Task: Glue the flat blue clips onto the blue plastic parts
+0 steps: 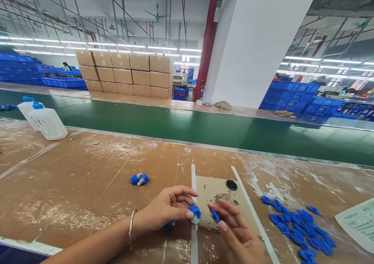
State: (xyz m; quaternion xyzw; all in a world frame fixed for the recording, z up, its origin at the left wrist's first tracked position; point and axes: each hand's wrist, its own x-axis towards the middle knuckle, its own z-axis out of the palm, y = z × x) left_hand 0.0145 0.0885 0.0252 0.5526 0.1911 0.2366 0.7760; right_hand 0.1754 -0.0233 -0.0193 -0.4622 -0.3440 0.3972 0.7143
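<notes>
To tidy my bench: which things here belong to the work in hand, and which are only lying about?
Part of the work: left hand, white part with blue cap; right hand, blue piece; pile of blue pieces.
Lying about: white bottles, printed sheet, black disc.

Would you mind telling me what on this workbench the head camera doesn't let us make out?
Head view:
Blue-and-white plastic part: partly hidden by the left hand.
Small blue piece: too small to identify, partly hidden by the right hand.
Blue part: mostly hidden by the left hand.
Blue parts heap: cut off by the bottom edge.
Printed sheet: cut off by the right edge, text too small.
</notes>
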